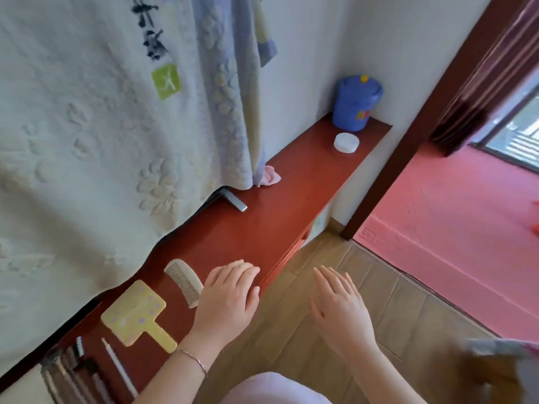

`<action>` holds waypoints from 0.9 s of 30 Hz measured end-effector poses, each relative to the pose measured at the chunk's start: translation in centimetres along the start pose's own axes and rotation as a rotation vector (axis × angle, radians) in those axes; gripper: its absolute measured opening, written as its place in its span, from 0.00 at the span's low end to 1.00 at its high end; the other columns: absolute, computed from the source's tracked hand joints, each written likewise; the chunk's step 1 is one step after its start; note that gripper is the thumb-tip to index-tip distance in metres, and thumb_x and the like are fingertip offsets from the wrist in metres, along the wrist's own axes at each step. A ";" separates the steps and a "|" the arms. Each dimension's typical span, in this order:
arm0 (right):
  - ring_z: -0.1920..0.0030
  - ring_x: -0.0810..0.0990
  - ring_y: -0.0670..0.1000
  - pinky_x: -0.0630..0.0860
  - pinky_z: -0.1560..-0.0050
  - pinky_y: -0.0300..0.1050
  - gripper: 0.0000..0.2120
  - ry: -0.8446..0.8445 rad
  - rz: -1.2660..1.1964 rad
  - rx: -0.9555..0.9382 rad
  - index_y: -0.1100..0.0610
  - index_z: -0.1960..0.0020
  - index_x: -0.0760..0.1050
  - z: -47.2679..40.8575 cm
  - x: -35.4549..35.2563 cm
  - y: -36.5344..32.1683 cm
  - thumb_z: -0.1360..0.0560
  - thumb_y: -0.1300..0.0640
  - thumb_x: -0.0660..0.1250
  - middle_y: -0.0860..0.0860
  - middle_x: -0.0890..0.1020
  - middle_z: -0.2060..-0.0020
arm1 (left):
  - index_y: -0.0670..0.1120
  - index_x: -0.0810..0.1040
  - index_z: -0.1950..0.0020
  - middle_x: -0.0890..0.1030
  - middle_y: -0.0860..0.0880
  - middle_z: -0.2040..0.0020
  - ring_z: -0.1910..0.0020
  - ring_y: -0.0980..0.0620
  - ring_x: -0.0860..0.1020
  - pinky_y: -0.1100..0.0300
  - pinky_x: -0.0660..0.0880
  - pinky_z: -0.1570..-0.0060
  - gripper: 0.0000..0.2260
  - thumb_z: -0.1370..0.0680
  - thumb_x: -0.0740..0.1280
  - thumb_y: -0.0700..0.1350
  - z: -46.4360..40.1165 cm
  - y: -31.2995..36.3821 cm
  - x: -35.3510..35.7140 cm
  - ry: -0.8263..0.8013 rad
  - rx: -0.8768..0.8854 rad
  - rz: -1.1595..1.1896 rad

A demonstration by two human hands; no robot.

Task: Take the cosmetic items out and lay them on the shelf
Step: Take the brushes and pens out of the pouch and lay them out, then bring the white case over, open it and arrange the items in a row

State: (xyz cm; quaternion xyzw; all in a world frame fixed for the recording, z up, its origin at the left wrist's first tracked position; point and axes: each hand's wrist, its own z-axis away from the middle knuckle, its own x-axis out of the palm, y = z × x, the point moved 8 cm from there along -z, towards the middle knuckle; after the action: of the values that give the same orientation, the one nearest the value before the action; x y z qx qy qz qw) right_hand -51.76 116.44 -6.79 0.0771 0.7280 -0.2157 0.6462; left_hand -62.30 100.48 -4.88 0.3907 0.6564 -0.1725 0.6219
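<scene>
A long red-brown shelf [262, 223] runs from lower left to upper right along the wall. On its near end lie a white comb [184, 282], a yellow hand mirror [137, 314] with purple dots, a thin white pencil-like stick [119, 365] and several dark slim items [73, 371] at the lower left corner. My left hand [229, 298] rests flat on the shelf's front edge, just right of the comb, holding nothing. My right hand [339, 309] hovers over the floor beside the shelf, fingers spread and empty.
Farther along the shelf are a grey metal clip-like piece [237, 203], a pink cloth scrap [269, 177], a round white jar [346, 142] and a blue lidded cup [354, 103]. Towels [116, 126] hang over the shelf's back. A pink mat [452, 228] lies at right.
</scene>
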 end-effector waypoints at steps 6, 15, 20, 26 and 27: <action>0.36 0.75 0.52 0.60 0.32 0.52 0.22 0.047 0.052 0.043 0.58 0.37 0.74 -2.2 -2.4 7.3 0.29 0.51 0.62 0.52 0.79 0.40 | 0.49 0.80 0.45 0.81 0.53 0.46 0.43 0.54 0.77 0.56 0.71 0.43 0.17 0.24 0.55 0.51 -6.9 5.1 2.0 0.003 0.054 -0.014; 0.37 0.76 0.51 0.62 0.33 0.53 0.25 0.046 0.101 0.065 0.57 0.37 0.74 -9.5 -3.7 15.1 0.29 0.51 0.54 0.50 0.79 0.41 | 0.48 0.80 0.46 0.82 0.51 0.48 0.45 0.51 0.79 0.55 0.74 0.46 0.19 0.25 0.54 0.53 -17.3 9.2 6.1 -0.040 0.108 0.003; 0.39 0.77 0.51 0.65 0.35 0.53 0.23 0.019 0.114 0.061 0.58 0.38 0.76 -16.4 -3.3 19.7 0.29 0.49 0.57 0.51 0.80 0.42 | 0.48 0.80 0.45 0.82 0.51 0.47 0.44 0.51 0.79 0.56 0.73 0.45 0.20 0.23 0.52 0.53 -25.2 10.3 9.5 -0.049 0.112 0.013; 0.39 0.78 0.53 0.70 0.37 0.54 0.22 -0.056 0.111 0.031 0.58 0.39 0.76 -26.2 -3.3 24.3 0.28 0.49 0.57 0.53 0.81 0.42 | 0.48 0.79 0.44 0.81 0.52 0.46 0.43 0.52 0.78 0.54 0.73 0.44 0.18 0.24 0.54 0.52 -35.4 10.7 12.0 -0.063 0.058 0.035; 0.40 0.78 0.53 0.69 0.37 0.53 0.21 -0.050 0.119 0.014 0.58 0.39 0.76 -27.6 -3.3 24.8 0.29 0.50 0.62 0.53 0.81 0.43 | 0.48 0.79 0.44 0.81 0.51 0.46 0.43 0.52 0.78 0.54 0.73 0.44 0.18 0.24 0.54 0.52 -36.7 10.7 12.2 -0.069 0.053 0.034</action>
State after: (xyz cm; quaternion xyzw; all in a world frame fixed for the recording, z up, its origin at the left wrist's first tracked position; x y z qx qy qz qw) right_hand -66.64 150.64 -6.95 0.1192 0.7042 -0.1839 0.6753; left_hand -78.60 137.09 -7.58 0.4119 0.6230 -0.1923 0.6366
